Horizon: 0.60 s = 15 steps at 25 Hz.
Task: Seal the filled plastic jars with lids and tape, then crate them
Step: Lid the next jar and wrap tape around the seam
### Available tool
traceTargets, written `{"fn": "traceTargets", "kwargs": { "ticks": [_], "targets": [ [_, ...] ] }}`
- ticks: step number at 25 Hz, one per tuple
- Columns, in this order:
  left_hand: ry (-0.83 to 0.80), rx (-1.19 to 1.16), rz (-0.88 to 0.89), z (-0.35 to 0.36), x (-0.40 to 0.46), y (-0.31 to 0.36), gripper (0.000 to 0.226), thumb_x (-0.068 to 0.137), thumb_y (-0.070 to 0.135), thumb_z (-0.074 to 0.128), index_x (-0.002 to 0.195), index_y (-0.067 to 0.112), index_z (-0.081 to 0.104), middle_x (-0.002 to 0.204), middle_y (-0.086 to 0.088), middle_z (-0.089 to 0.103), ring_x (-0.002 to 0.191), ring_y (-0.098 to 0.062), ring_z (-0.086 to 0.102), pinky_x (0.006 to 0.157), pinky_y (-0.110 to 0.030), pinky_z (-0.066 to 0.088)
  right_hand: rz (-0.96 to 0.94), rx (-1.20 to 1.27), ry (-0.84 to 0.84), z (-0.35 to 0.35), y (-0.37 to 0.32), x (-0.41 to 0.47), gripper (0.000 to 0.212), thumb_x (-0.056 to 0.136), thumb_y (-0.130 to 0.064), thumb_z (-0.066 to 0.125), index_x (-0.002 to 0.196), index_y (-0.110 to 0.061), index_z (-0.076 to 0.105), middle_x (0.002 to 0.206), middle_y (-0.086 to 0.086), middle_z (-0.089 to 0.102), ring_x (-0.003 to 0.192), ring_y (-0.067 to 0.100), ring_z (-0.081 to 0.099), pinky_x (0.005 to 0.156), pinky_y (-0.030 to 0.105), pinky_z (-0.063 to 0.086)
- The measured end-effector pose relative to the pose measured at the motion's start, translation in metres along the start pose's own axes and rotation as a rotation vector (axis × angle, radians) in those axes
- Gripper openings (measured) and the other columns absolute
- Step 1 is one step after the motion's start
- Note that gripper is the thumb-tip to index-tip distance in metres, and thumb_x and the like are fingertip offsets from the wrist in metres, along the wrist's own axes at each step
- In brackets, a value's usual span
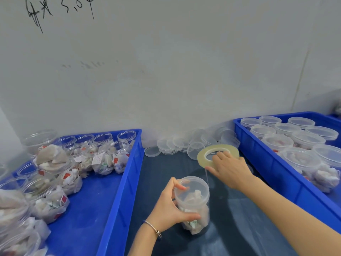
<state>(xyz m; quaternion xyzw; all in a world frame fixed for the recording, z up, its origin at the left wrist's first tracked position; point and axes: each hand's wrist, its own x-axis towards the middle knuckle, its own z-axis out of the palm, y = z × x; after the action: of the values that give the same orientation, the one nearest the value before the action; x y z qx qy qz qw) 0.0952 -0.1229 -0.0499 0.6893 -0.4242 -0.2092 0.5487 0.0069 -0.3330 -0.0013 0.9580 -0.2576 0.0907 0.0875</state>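
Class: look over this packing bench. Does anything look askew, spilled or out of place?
Mostly orderly. The spare lids lie in a loose, overlapping heap against the wall, some tilted, and several open jars in the left crate lie tipped rather than upright.

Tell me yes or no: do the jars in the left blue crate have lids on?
No, the jars standing in the left blue crate show open threaded mouths, while loose lids lie piled on the table by the wall.
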Motion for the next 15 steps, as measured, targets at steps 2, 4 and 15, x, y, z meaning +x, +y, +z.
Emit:
{"fn": "traceTargets", "kwargs": {
  "ticks": [2,4,15],
  "targets": [
    [-0.016,-0.004,-0.002,-0.001,0.000,-0.001,0.069,0.047,0.022,0.093,0.095,0.019,0.043,0.121,0.014,0.057,0.112,-0.001,0.057,0.089,-0.028,0.053,-0.032,0.024,-0.010,0.003,-0.012,0.005,0.049,0.095,-0.059,0.026,0.112,-0.019,0.049,0.120,-0.006,0.048,0.116,0.015,0.041,0.076,0.039,0.041],
    [-0.032,-0.019,-0.004,-0.003,0.000,-0.002,0.070,0.049,0.020,0.093,0.097,0.019,0.042,0.121,0.010,0.057,0.114,-0.003,0.057,0.091,-0.027,0.051,-0.075,0.059,-0.012,0.004,-0.020,0.009,0.048,0.096,-0.058,0.026,0.110,-0.019,0.049,0.120,-0.006,0.047,0.117,0.015,0.040,0.078,0.039,0.041],
    [-0.012,0.031,-0.004,-0.023,0.000,0.009,0.093,0.052,0.006,0.092,0.128,0.035,0.047,0.112,-0.001,0.054,0.099,-0.001,0.057,0.083,-0.019,0.051,-0.250,0.094,-0.094,0.004,-0.022,0.000,0.042,0.098,-0.053,0.025,0.106,-0.017,0.045,0.113,-0.002,0.044,0.107,0.015,0.039,0.075,0.034,0.037]
  ]
}}
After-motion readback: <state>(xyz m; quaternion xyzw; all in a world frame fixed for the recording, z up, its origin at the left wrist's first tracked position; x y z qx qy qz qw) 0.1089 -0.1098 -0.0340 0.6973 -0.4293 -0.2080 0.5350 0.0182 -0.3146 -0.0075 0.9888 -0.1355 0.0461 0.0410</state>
